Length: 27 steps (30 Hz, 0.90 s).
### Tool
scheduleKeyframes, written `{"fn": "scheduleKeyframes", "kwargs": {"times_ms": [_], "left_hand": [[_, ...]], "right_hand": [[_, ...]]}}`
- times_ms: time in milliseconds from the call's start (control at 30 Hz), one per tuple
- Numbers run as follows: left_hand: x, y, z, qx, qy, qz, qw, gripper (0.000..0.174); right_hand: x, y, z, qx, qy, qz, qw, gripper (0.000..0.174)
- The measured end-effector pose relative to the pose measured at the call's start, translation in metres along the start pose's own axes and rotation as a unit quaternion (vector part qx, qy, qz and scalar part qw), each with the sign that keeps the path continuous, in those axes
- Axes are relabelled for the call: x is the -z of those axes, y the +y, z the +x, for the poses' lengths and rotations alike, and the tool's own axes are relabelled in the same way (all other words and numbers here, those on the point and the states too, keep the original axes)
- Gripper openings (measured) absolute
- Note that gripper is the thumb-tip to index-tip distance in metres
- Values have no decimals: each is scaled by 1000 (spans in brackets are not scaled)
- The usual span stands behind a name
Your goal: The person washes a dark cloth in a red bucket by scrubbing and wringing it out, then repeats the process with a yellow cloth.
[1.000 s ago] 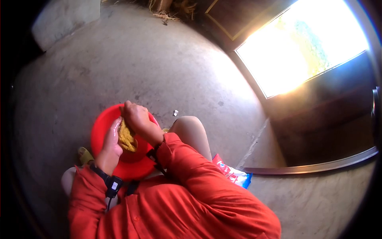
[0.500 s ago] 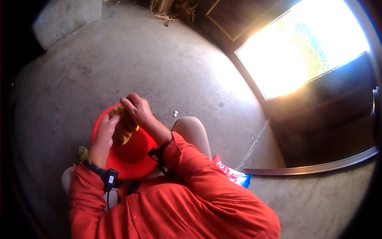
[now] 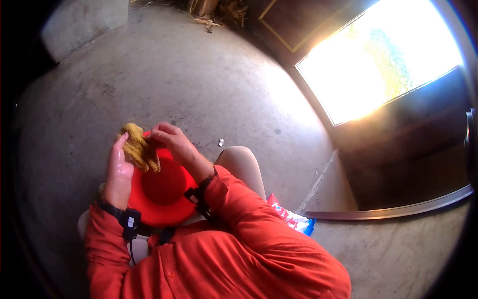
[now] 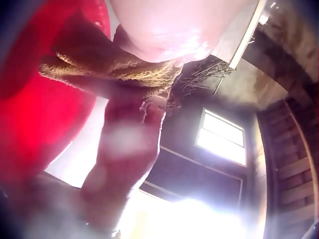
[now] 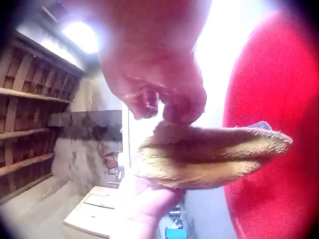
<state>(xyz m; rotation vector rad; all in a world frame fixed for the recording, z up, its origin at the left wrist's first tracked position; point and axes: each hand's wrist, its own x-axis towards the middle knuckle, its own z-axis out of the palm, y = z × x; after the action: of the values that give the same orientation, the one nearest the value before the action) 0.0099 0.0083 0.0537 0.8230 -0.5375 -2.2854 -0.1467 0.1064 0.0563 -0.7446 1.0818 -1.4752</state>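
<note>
A mustard-yellow terry cloth (image 3: 133, 147) is stretched between my two hands, over the far left rim of a red plastic basin (image 3: 149, 213). My left hand (image 3: 119, 167), wet and shiny, grips the cloth's left part with the thumb on top. My right hand (image 3: 174, 141) pinches its right edge between thumb and fingertips. In the right wrist view the cloth (image 5: 214, 157) hangs in thick folds beside the basin, between the right fingertips above and the left hand (image 5: 149, 199) below. The left wrist view shows the folded cloth (image 4: 114, 72) under my left palm.
The basin stands between my knees (image 3: 239, 164) on a concrete floor (image 3: 174, 74). A red, white and blue plastic bag (image 3: 291, 214) lies at right. A small white scrap (image 3: 221, 142) is beyond the right knee. A dark door (image 3: 413, 159) with a bright opening stands at far right.
From a bunched state over the basin, the cloth has been turned and spread out. My left hand has moved left and outward with it, while the right hand now pinches its edge.
</note>
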Motion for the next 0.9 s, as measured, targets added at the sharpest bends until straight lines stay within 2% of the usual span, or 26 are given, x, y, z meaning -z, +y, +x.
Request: {"fn": "scheduleKeyframes", "kwargs": {"times_ms": [33,100,133,167,233,267,300,367,400,433,500,533,600,633,700,733,767,800,833,867,900], "left_hand": [[1,-4,2,19,-1,-16,1000,21],[1,-9,0,57,-2,-42,998,21],[2,-9,2,50,-5,-35,998,20],[5,-9,4,42,-8,-26,999,20],[2,-10,4,4,-7,-4,1000,16],[-1,-9,2,-10,-10,62,998,16],[-4,-7,-1,-23,-13,126,992,15],[-5,-3,-5,-37,-43,241,969,20],[-9,-2,-7,-37,-41,240,969,20],[-15,-3,-10,-37,-39,240,969,20],[-16,-6,-8,-16,-50,221,974,24],[-17,-8,-8,3,-29,197,980,24],[-20,-10,-9,41,15,150,988,25],[-8,-19,0,6,2,102,995,30],[36,-34,20,28,-146,32,988,34],[48,-35,25,39,-218,-3,975,36],[29,-38,16,59,-378,-127,915,39],[14,-41,7,49,-254,-78,963,38],[0,-43,-1,39,-125,-27,991,36],[-8,-44,-3,29,5,25,999,35],[4,-56,10,45,61,13,997,33]], "right_hand": [[-1,-1,1,12,21,39,999,30],[2,3,5,-7,43,-75,996,29],[0,3,7,-16,54,-132,990,29],[-5,6,5,-40,72,-112,990,30],[-1,3,3,-50,-7,-110,993,30],[-1,1,2,-56,-46,-109,991,31],[-2,0,-3,-39,-17,-68,997,23],[3,4,3,39,80,-79,993,21],[6,6,6,77,129,-84,985,20],[1,-3,3,88,130,-27,987,20],[2,3,7,142,129,-90,977,18],[2,5,7,169,128,-121,970,18],[-58,-68,-32,25,154,-314,936,14],[-80,-93,-45,-47,165,-404,899,12],[-49,-24,-24,167,4,-450,877,14],[-67,-37,-37,273,3,-583,765,14],[-63,-14,-23,293,25,-584,756,14],[-58,10,-8,313,48,-585,747,15],[-52,15,0,251,79,-602,754,16],[-42,17,9,188,110,-617,756,17],[-29,17,20,125,146,-622,759,19]]}}
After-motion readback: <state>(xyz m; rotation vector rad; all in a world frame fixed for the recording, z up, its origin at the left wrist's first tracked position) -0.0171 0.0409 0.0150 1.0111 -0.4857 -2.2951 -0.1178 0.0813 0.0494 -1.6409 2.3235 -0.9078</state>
